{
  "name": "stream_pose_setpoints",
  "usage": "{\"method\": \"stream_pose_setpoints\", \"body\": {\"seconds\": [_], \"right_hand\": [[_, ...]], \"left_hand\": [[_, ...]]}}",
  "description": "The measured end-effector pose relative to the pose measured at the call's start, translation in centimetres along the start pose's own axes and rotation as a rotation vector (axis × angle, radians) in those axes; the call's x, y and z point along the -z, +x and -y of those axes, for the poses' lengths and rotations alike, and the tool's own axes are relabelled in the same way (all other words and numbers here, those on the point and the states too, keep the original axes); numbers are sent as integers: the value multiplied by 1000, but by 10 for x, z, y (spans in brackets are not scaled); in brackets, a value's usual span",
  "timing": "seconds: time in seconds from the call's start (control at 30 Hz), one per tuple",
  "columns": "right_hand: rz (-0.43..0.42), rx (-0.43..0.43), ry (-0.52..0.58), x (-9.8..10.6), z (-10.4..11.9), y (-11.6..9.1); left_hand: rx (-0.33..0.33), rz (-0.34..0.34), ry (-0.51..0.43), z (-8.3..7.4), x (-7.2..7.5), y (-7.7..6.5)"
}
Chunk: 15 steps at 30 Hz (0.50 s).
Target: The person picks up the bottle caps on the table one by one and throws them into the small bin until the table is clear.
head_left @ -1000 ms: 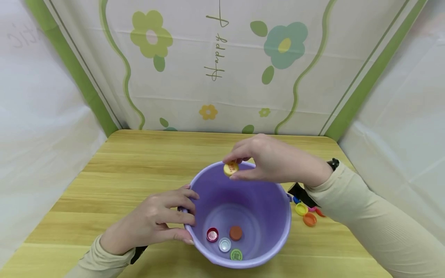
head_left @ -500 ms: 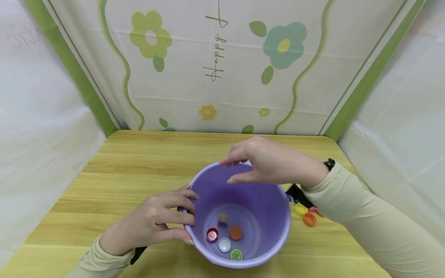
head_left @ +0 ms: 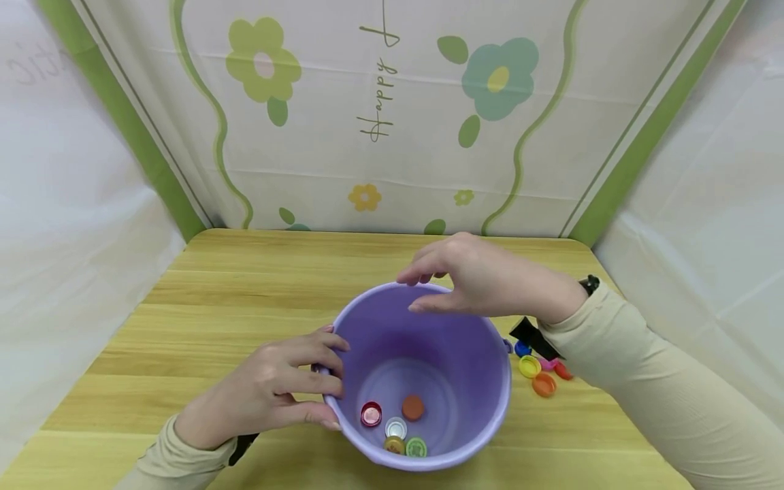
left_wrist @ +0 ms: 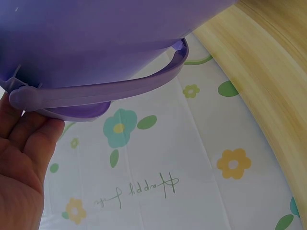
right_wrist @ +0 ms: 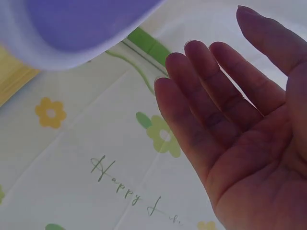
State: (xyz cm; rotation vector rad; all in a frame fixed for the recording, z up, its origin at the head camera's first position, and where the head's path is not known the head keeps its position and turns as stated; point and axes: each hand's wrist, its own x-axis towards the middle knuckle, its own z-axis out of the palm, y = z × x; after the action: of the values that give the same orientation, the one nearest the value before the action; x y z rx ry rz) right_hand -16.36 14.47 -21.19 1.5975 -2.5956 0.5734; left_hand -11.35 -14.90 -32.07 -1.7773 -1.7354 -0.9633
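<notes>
Caps (head_left: 413, 407) number five inside one purple bucket (head_left: 468, 381), on its floor; at least five other caps (head_left: 544, 385) lie on the table (head_left: 245, 286), right of the bucket. The left hand (head_left: 278, 381) grips the bucket's left rim. The right hand (head_left: 474, 275) hangs over the far rim, thumb and fingers apart, holding nothing.

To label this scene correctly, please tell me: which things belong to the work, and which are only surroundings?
Part of the work: purple bucket; caps inside; probably caps outside; left hand; right hand.
Only surroundings: wooden table; floral cloth.
</notes>
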Motion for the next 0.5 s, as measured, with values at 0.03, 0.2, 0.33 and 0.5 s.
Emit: {"method": "stream_pose_setpoints", "body": {"seconds": [0.03,0.2,0.33,0.5], "right_hand": [[-6,-11,-2,1,-2,-2],[-39,-80,-17,5,-18,-14],[-62,-144,-52,7,-33,-30],[-63,-255,-28,7,-49,-54]], "left_hand": [[0,1,0,0,0,0],[5,7,-1,0,0,-1],[4,8,6,0,-1,-1],[4,8,8,0,-1,0]]}}
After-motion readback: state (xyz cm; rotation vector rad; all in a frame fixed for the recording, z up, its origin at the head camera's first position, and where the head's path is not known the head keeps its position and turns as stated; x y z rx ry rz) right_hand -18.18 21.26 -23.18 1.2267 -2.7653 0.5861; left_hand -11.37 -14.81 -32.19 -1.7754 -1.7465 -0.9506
